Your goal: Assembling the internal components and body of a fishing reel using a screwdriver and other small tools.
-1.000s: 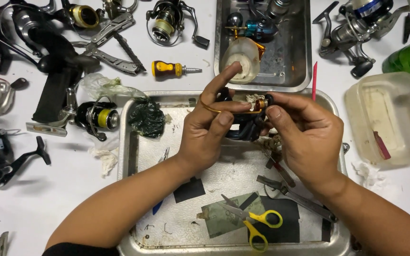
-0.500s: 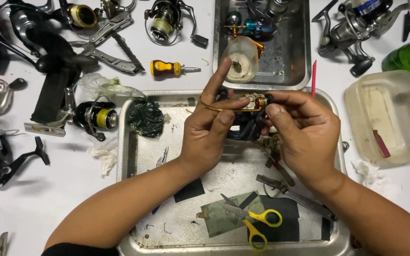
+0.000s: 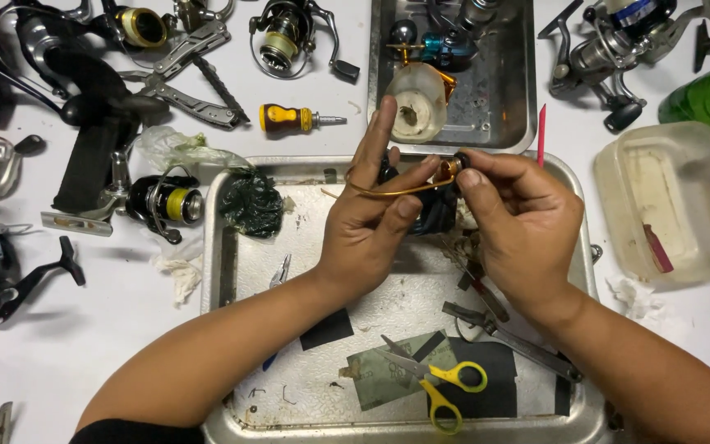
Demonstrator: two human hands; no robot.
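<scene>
Both hands work over a metal tray (image 3: 232, 271). My left hand (image 3: 371, 218) pinches a thin curved gold wire part (image 3: 388, 191), its index finger pointing up. My right hand (image 3: 523, 222) grips the small gold and black end piece (image 3: 452, 167) of the same part between thumb and fingers. Below the hands sits a dark reel body (image 3: 437, 214), mostly hidden.
In the tray lie yellow-handled scissors (image 3: 445, 390), pliers (image 3: 511, 333), dark patches and a green-black rag (image 3: 252, 204). A second tray (image 3: 511, 99) behind holds a cup and reel parts. Several fishing reels, a stubby yellow screwdriver (image 3: 293, 119), a multi-tool and a plastic tub (image 3: 675, 205) surround them.
The hands stay almost in place. My right fingers have shifted slightly on the gold end piece, and the wire part has turned a little between the hands.
</scene>
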